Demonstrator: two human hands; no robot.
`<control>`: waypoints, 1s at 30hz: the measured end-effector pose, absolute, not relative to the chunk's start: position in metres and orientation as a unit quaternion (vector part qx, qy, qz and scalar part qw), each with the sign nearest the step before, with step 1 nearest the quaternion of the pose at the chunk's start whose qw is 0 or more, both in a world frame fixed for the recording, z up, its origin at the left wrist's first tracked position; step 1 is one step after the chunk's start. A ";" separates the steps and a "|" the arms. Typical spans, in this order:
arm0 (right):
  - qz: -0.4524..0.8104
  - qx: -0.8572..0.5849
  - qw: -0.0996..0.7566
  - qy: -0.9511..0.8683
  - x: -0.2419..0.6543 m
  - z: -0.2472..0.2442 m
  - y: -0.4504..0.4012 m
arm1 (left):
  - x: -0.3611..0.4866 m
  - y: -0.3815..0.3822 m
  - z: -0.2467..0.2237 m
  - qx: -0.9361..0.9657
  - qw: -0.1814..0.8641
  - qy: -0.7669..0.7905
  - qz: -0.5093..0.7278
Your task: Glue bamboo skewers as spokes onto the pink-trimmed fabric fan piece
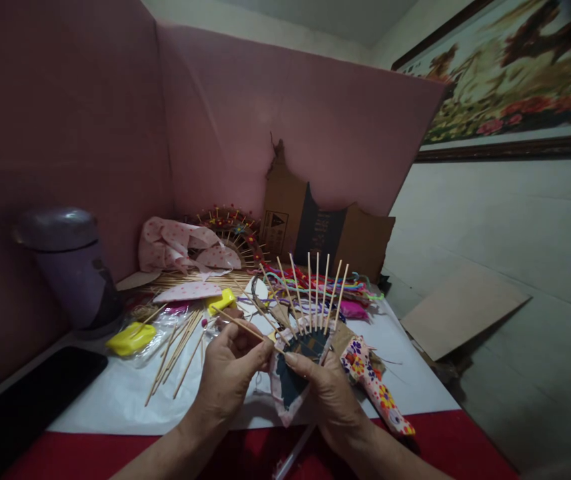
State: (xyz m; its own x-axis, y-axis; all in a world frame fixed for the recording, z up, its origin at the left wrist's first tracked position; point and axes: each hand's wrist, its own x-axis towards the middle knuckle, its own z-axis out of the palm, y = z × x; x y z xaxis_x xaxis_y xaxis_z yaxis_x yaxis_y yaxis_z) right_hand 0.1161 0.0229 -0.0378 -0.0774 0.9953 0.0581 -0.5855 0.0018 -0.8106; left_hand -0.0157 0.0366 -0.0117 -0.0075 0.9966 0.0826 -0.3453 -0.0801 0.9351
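Observation:
Between thumb and fingers, my left hand pinches a thin wooden stick, its lower end at the edge of a small cardboard piece. That piece is dark on its face and rimmed with pale pink fabric. Several wooden sticks fan upward from its curved top edge. Gripping its right side is my right hand, thumb on the front face; the fingers behind are hidden. Below it, a translucent glue-stick-like rod points down, and I cannot tell whether the right hand holds it. A flower-patterned handle-shaped item lies just right.
Loose sticks, a yellow packet and colourful pipe cleaners lie on the white sheet. A purple tumbler and a dark phone stand left. Behind are dotted pink fabric, a decorated stick fan and torn cardboard.

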 end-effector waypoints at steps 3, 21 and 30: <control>0.640 -0.300 0.614 -0.351 0.116 -0.039 0.023 | -0.016 0.036 -0.012 0.427 0.559 0.386 0.597; 0.639 -0.300 0.614 -0.353 0.115 -0.039 0.023 | -0.016 0.037 -0.015 0.429 0.558 0.384 0.598; 0.636 -0.292 0.622 -0.352 0.115 -0.041 0.024 | -0.017 0.038 -0.012 0.436 0.554 0.394 0.590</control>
